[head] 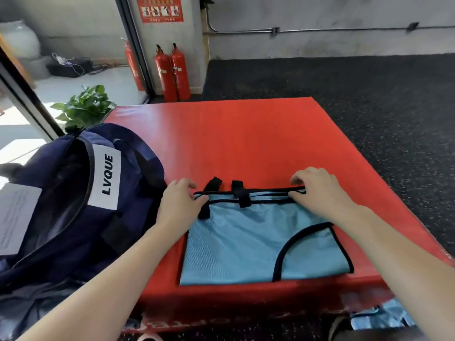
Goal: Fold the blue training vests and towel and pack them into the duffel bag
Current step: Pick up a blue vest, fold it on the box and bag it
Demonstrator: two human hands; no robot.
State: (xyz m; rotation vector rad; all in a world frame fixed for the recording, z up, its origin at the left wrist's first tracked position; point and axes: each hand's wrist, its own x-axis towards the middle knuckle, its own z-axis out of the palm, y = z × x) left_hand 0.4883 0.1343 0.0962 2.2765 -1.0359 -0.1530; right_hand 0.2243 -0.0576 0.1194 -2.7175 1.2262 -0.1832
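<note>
**Both hands at the far edge of a folded blue vest**

A red mat (246, 143) lies on dark speckled floor (369, 94) and carries everything in use. On its left side sits a navy duffel bag (73, 217), its zip mouth gaping open, a white label reading LVQUE along the opening and a white paper tag on its near left.

Just right of the bag, on the near part of the mat, a light blue mesh vest (246, 242) with black trim lies folded flat, black straps poking out past its far edge.

The left hand (179, 203) pinches the vest's far left corner between thumb and curled fingers. The right hand (317, 193) grips the far right corner, fingers curled over the trim.

A second piece of blue cloth (381, 316) shows below the mat's near right edge.

By the far wall stand two red fire extinguishers (172, 72) and, left of them, a leafy plant (83, 104).
</note>
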